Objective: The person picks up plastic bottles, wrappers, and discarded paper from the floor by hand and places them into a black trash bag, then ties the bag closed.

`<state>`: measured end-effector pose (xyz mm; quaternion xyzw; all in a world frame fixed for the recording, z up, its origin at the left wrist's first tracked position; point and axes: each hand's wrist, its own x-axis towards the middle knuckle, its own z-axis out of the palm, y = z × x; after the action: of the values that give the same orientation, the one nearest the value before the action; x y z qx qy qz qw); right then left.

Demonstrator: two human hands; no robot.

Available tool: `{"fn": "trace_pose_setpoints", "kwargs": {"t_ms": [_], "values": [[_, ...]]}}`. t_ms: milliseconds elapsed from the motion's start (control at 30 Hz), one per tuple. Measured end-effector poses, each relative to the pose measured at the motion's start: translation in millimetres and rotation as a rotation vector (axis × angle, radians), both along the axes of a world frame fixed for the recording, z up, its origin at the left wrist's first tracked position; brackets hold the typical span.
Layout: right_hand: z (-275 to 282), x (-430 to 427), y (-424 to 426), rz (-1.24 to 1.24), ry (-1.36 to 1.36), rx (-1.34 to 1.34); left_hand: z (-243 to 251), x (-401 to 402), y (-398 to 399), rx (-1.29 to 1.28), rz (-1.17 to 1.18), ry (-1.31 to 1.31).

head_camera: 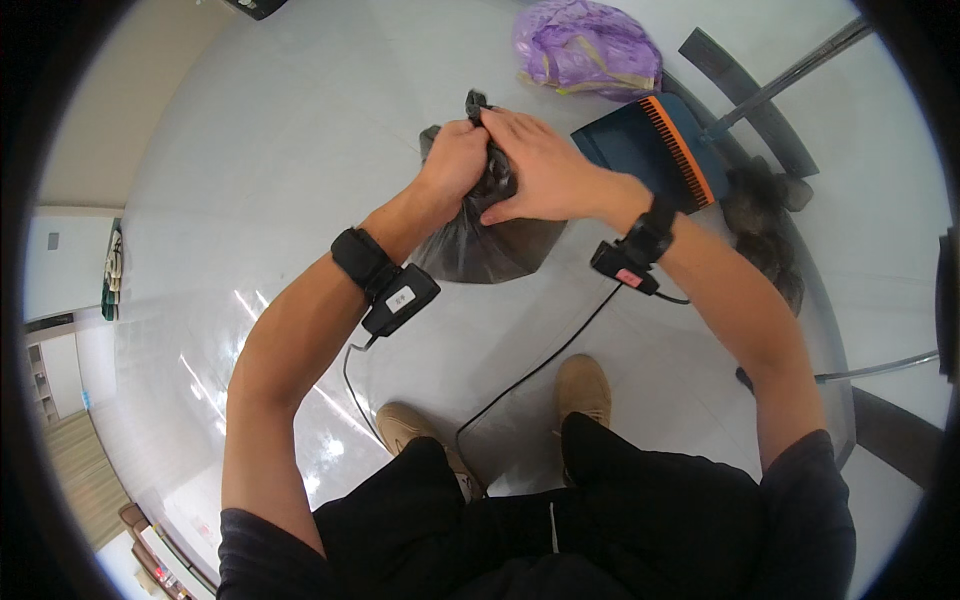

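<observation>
A black translucent plastic bag (pixel 487 251) hangs or stands in front of me, its neck gathered and twisted upward. My left hand (pixel 456 159) is closed in a fist around the gathered neck. My right hand (pixel 551 169) lies against the other side of the neck, its fingertips by my left fist and its thumb spread lower over the bag. Its palm side is hidden, so how firmly it holds the plastic does not show. What the bag contains is unclear. Each wrist wears a black strap with a small box and a cable.
A crumpled purple plastic bag (pixel 589 49) lies on the floor ahead. Right of it stands a dark blue dustpan (pixel 622 146) with orange teeth and a metal handle (pixel 787 75). Several dark brownish objects (pixel 757 217) sit along the wall. A black cable (pixel 540 360) runs between my shoes (pixel 583 386).
</observation>
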<state>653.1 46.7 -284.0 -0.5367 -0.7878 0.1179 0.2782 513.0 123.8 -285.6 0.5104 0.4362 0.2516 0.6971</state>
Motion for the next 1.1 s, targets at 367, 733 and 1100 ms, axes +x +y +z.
{"fn": "trace_pose_setpoints", "kwargs": {"t_ms": [367,733,1100], "values": [[-18.8,-10.9,13.5,-0.103,0.286,0.079,51.6,-17.3,-16.7,1.158,-0.722,0.713],[28.9,-21.1,-46.7,-0.321,0.674,0.149,116.8,-7.0,-64.8,1.486,-0.59,0.333],[46.5,166.6,-244.0,-0.87,0.393,0.141,128.9,-21.3,-59.5,1.532,-0.425,-0.028]]}}
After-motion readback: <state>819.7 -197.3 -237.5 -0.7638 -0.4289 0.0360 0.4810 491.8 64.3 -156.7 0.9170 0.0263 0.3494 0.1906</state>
